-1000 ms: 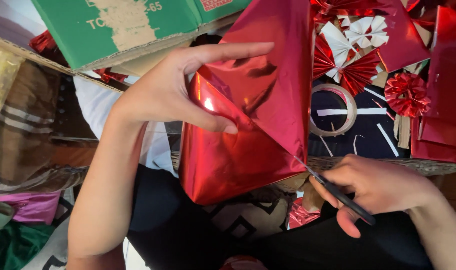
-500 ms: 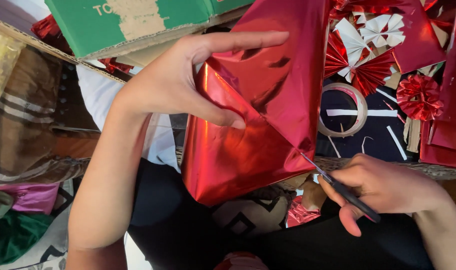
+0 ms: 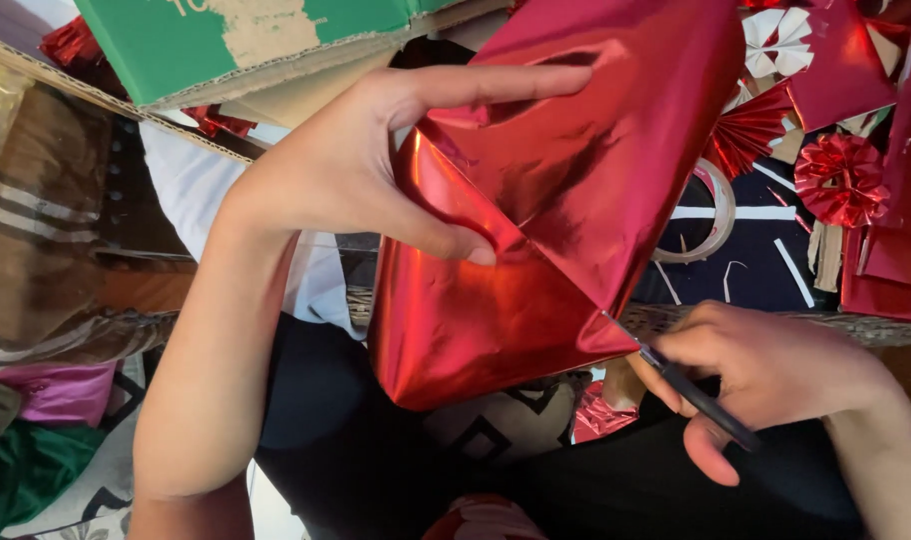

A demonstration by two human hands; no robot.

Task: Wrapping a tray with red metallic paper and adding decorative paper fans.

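Observation:
My left hand [image 3: 366,170] grips a box wrapped in shiny red foil paper [image 3: 496,320], thumb pressed on a fold near the middle and fingers stretched over the top flap [image 3: 616,130]. My right hand [image 3: 776,375] is closed around a dark-handled thin blade or scissors [image 3: 691,390], whose tip touches the pointed corner of the red foil at the lower right. The package is held above my lap, tilted.
A green cardboard box [image 3: 246,40] lies at the top left. Red foil rosettes [image 3: 841,175], a tape roll [image 3: 711,215] and paper strips sit on a dark surface at the right. Striped brown fabric [image 3: 36,250] and pink and green cloth lie at the left.
The view has shifted slightly; the package and my left hand sit a little farther right and higher. My right hand keeps the blade at the foil corner.

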